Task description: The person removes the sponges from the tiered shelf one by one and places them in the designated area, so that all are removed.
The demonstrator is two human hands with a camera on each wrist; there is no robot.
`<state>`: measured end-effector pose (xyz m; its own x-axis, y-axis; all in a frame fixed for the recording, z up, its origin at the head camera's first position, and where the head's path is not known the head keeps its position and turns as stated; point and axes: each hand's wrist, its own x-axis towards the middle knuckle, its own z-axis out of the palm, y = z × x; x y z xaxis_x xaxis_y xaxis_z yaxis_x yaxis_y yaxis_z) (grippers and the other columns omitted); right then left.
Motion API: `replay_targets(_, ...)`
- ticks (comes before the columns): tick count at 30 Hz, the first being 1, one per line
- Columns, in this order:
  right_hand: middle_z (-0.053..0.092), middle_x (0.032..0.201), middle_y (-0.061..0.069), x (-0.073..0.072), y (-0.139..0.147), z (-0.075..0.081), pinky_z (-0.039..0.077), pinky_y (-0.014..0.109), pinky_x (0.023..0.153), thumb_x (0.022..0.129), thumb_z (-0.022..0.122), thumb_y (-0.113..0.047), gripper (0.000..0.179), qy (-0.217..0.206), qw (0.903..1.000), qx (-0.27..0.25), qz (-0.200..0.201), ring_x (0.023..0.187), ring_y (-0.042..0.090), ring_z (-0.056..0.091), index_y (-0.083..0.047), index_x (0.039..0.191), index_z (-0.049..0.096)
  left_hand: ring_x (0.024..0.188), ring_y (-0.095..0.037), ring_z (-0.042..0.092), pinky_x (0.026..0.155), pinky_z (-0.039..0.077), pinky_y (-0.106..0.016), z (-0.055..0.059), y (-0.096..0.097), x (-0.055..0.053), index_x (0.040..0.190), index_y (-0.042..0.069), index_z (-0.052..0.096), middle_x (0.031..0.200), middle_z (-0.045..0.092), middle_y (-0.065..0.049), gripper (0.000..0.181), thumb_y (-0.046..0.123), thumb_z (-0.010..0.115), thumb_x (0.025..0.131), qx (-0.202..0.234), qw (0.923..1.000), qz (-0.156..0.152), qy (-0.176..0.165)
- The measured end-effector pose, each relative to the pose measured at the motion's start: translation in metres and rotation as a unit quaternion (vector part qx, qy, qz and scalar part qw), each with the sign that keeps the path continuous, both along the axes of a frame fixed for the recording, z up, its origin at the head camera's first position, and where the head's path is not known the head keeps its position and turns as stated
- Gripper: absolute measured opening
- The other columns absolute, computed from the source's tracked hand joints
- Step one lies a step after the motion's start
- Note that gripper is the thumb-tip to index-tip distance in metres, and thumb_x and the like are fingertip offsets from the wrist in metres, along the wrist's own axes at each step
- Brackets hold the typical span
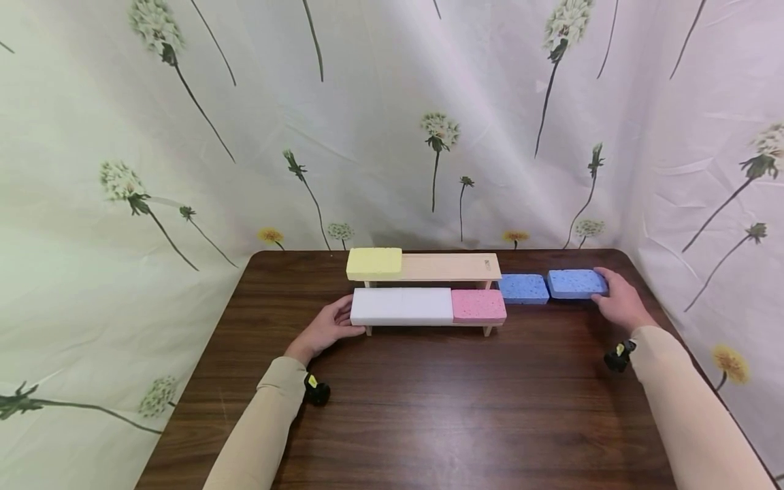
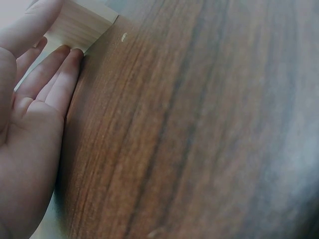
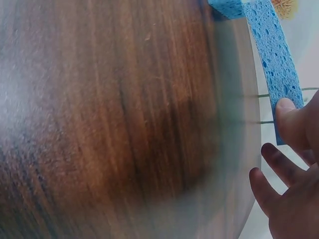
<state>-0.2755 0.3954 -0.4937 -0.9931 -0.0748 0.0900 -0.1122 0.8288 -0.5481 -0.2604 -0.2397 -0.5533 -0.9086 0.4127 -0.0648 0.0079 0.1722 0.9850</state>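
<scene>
My left hand (image 1: 326, 327) is at the left end of the front wooden riser (image 1: 422, 325); in the left wrist view, nearly straight fingertips touch its pale wood (image 2: 84, 25). White sponges (image 1: 401, 306) and a pink sponge (image 1: 478, 306) lie side by side on this riser. At the right, my right hand (image 1: 620, 299) pinches one end of a blue sponge (image 1: 577, 284), the thumb on its near face. The right wrist view shows that blue sponge (image 3: 274, 55) raised off the table. Left of it lies another blue sponge (image 1: 523, 289) on the tabletop.
Behind the front riser stands a back wooden riser (image 1: 444, 265), with a yellow sponge (image 1: 374, 263) at its left end and bare wood to the right. The dark wood table (image 1: 459, 408) meets a flower-printed curtain (image 1: 380, 136) at the back and right.
</scene>
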Motion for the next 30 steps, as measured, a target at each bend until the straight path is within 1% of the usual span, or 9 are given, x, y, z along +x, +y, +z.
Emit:
replay_targets(7, 0.036, 0.146, 0.05, 0.0, 0.001, -0.007, 0.03, 0.074, 0.114, 0.094, 0.06, 0.004, 0.06, -0.021, 0.9997, 0.01, 0.004, 0.136, 0.065, 0.035, 0.021, 0.146, 0.035, 0.147, -0.037, 0.044, 0.114, 0.047, -0.031, 0.001, 0.0, 0.001, 0.164, 0.0, 0.028, 0.163, 0.041, -0.023, 0.093, 0.008, 0.084, 0.091, -0.002, 1.0, 0.002, -0.003)
replay_targets(18, 0.037, 0.143, 0.051, 0.001, 0.004, -0.01, 0.029, 0.074, 0.114, 0.092, 0.059, 0.007, 0.06, -0.022, 0.9992, 0.02, 0.027, 0.135, 0.065, 0.035, 0.026, 0.144, 0.036, 0.148, -0.037, 0.045, 0.113, 0.048, -0.03, 0.001, 0.0, 0.001, 0.164, 0.001, 0.029, 0.163, 0.041, -0.022, 0.093, 0.007, 0.084, 0.09, -0.006, 1.0, 0.003, -0.002)
replay_targets(25, 0.04, 0.145, 0.048, 0.0, 0.004, -0.012, 0.031, 0.074, 0.112, 0.096, 0.069, -0.004, 0.061, -0.043, 0.9981, 0.035, 0.027, 0.135, 0.063, 0.037, 0.022, 0.144, 0.04, 0.148, -0.038, 0.044, 0.113, 0.048, -0.03, 0.002, 0.0, 0.001, 0.164, 0.0, 0.028, 0.163, 0.04, -0.023, 0.093, 0.008, 0.084, 0.09, -0.008, 1.0, 0.001, 0.0)
replay_targets(30, 0.041, 0.145, 0.047, -0.001, 0.0, -0.014, 0.03, 0.074, 0.113, 0.098, 0.067, -0.005, 0.057, -0.046, 0.9976, 0.044, 0.026, 0.136, 0.062, 0.037, 0.021, 0.143, 0.045, 0.148, -0.038, 0.044, 0.114, 0.047, -0.03, 0.002, 0.0, 0.002, 0.164, 0.0, 0.028, 0.164, 0.04, -0.023, 0.093, 0.008, 0.084, 0.09, -0.006, 1.0, 0.003, -0.002)
